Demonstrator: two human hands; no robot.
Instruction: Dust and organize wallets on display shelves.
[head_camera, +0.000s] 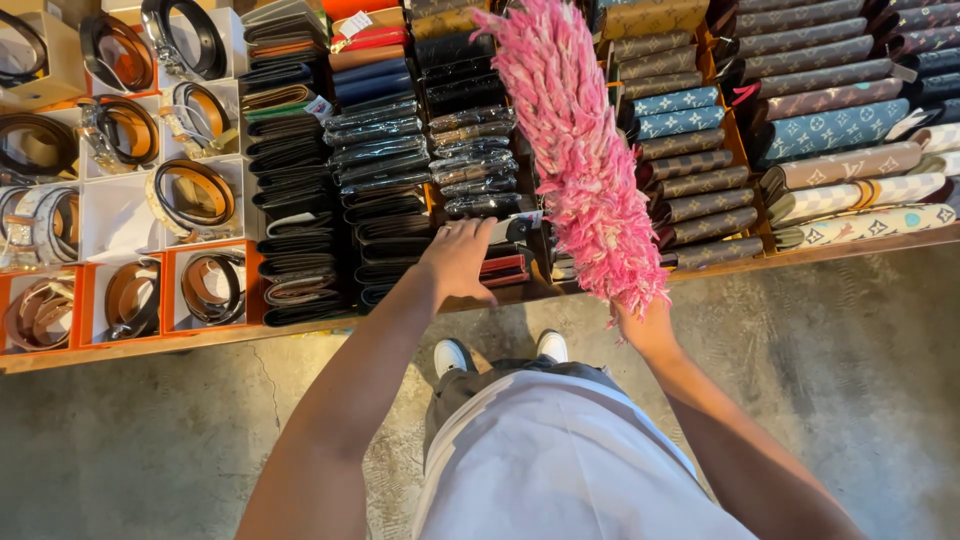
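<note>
the left hand (462, 258) is laid palm down, fingers bent, on a small white and black card or tag (512, 229) at the front of the wallet rows; whether the card is pinched cannot be told. the right hand (643, 322) is closed around the handle of a pink fluffy duster (580, 150), the grip mostly hidden under the fringe, and the duster is held tilted up and away over the middle of the display.

nearest the body, a grey concrete floor (150, 440) is seen, along with white shoes (452, 355) and a white shirt (560, 460). past these, the front edge of a wooden table (860, 248) is met. just beside the left hand, red wallets (505, 268) are stacked at the front, with black wallets (300, 240) lined up to the left. coiled belts (195, 195) are set in white and orange boxes at the far left. to the right of the duster, patterned brown wallets (700, 190) are stood in rows, and beyond them long patterned wallets (850, 165) in blue, cream and brown are laid overlapping. at the back, more belts (120, 50) and dark wallets are ranged.
</note>
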